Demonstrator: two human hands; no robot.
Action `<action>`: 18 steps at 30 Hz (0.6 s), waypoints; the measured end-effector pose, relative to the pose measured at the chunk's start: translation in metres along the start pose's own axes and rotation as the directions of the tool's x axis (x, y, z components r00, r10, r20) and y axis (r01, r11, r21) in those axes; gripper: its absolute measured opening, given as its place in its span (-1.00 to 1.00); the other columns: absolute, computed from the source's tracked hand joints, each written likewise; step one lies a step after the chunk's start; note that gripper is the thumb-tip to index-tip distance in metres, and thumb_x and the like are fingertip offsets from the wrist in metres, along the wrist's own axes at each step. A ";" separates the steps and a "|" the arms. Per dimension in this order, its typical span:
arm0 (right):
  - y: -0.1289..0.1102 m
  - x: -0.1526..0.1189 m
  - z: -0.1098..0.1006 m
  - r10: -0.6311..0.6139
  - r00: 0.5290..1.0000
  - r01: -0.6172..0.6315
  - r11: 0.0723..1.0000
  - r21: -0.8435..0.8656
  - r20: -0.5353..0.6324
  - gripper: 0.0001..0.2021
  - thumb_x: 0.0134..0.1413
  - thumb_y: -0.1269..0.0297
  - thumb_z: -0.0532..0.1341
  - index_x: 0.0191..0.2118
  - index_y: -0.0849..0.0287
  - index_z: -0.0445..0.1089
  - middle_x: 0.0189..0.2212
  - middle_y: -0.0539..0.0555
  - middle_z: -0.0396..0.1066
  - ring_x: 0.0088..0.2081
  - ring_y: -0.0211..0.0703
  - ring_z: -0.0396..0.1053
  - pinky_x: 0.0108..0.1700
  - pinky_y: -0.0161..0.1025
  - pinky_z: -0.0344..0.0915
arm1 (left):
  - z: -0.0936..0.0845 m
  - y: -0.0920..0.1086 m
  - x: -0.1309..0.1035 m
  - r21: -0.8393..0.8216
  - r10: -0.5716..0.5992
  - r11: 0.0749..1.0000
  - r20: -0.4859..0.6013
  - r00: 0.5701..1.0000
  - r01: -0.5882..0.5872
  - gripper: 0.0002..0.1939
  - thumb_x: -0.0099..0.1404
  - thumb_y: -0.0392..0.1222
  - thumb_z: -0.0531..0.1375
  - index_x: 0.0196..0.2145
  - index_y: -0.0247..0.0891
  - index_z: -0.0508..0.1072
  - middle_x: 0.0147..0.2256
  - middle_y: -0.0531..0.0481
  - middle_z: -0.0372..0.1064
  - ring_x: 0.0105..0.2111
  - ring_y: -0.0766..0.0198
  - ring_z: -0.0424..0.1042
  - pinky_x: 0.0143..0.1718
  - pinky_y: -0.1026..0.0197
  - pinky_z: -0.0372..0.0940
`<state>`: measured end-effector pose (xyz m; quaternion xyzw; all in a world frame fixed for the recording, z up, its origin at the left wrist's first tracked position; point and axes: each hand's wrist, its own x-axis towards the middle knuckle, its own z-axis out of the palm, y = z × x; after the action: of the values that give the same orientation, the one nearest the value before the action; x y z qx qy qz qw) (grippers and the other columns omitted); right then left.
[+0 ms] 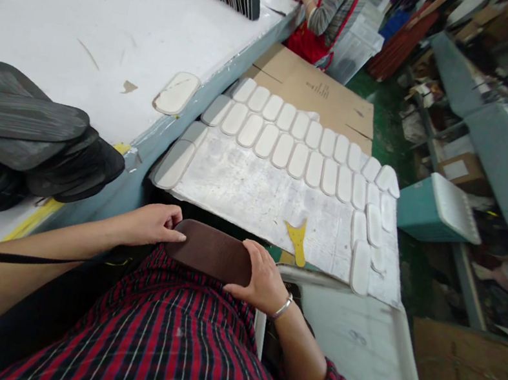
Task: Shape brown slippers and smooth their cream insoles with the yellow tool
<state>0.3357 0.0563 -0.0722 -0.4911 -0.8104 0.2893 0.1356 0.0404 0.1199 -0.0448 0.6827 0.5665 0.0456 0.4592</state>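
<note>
A brown, leather-like piece with rounded ends (211,252) is held level close to my body. My left hand (156,225) pinches its left end between thumb and fingers. At the other end, my right hand (265,277) grips the edge, thumb below and fingers over the top. Just beyond lies a grey board (254,190) bearing rows of pale oval pieces (268,141) along its far, left and right sides. On the board's near part rests a yellow, fork-ended flat tool (297,240).
Dark, sole-shaped pieces (37,139) are piled on the white table (68,19) at left. One pale oval (176,93) lies at its edge. A co-worker in a red apron (319,31) stands beyond a cardboard sheet (320,90). A teal bin (434,212) stands right.
</note>
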 end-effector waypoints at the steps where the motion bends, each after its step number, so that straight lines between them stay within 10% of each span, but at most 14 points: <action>1: 0.001 0.000 0.000 -0.003 1.000 0.003 1.000 0.003 -0.002 -0.08 -0.30 -0.04 0.35 0.19 0.25 0.01 0.13 0.27 0.09 0.15 0.06 0.05 0.18 0.03 0.02 | -0.003 0.002 0.001 0.030 0.023 0.999 0.024 0.999 -0.024 -0.71 -0.01 0.02 0.21 -0.54 -0.24 0.26 -0.61 0.10 0.23 -0.59 0.31 0.22 -0.60 0.31 0.03; 5: 0.003 0.001 0.001 -0.022 1.000 0.022 1.000 0.015 -0.010 -0.07 -0.30 -0.07 0.34 0.18 0.28 0.02 0.12 0.27 0.10 0.15 0.04 0.06 0.19 -0.01 0.02 | -0.013 0.023 -0.003 -0.244 0.064 0.970 0.208 0.976 -0.011 -0.71 0.07 0.02 0.18 -0.53 -0.25 0.27 -0.63 0.13 0.14 -0.63 0.38 0.12 -0.61 0.33 0.00; 10: 0.004 0.002 0.001 -0.043 0.999 0.044 0.998 0.050 -0.020 -0.07 -0.33 -0.04 0.36 0.18 0.22 0.01 0.10 0.26 0.12 0.14 0.06 0.07 0.17 0.03 0.02 | -0.003 0.061 -0.013 -0.693 0.116 0.713 0.261 0.958 0.102 -0.74 0.08 -0.04 0.22 -0.48 -0.26 0.25 -0.64 0.17 0.10 -0.65 0.45 0.08 -0.62 0.39 -0.02; 18: 0.010 0.002 0.003 -0.113 0.992 0.118 0.989 0.090 -0.059 -0.06 -0.33 -0.05 0.36 0.18 0.20 -0.02 0.10 0.25 0.12 0.13 0.03 0.09 0.16 0.00 0.04 | 0.009 0.089 -0.022 -0.747 0.183 0.665 0.188 0.965 0.019 -0.78 0.14 -0.06 0.18 -0.42 -0.28 0.30 -0.47 0.07 0.23 -0.51 0.39 0.25 -0.48 0.30 0.24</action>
<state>0.3408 0.0606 -0.0806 -0.4443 -0.8191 0.3051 0.1964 0.1031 0.1020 0.0203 0.4615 0.4055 0.2078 0.7612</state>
